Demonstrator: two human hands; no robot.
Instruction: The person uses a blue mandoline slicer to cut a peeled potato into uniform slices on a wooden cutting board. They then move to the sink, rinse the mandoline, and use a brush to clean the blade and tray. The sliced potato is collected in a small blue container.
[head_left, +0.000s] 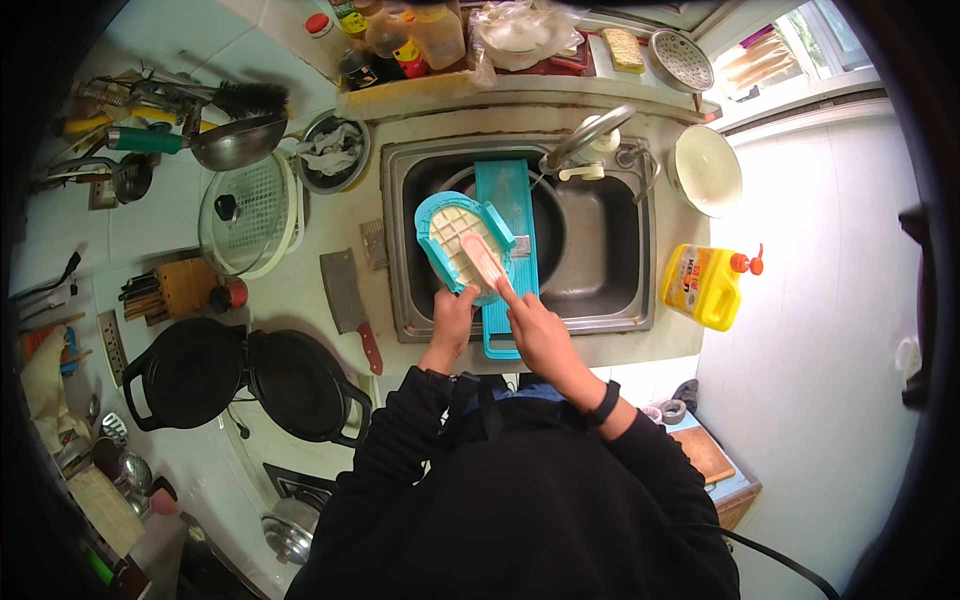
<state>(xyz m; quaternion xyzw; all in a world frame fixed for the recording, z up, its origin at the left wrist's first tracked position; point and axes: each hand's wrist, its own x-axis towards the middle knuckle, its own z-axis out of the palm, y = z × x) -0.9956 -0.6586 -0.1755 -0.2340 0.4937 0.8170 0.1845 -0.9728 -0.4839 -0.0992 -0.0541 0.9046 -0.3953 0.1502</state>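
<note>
Over the sink, my left hand (451, 319) grips the lower edge of an oval plastic piece (446, 223) with a teal rim and a cream gridded face. My right hand (546, 335) is closed around one end of a pink brush-like tool (482, 256), its index finger stretched along it. The tool lies against the gridded face; its underside is hidden. Beneath both hands, a long teal plastic board (504, 180) with a small metal plate spans the sink from back to front. Behind it sits a round dark basin (553, 232), partly covered.
The steel sink (641, 300) has a curved faucet (596, 127) at its back. To the left lie a cleaver (343, 289) with a red handle and an open black electric griddle (247, 379). On the right stand a yellow detergent jug (697, 285) and a cream bowl (706, 171).
</note>
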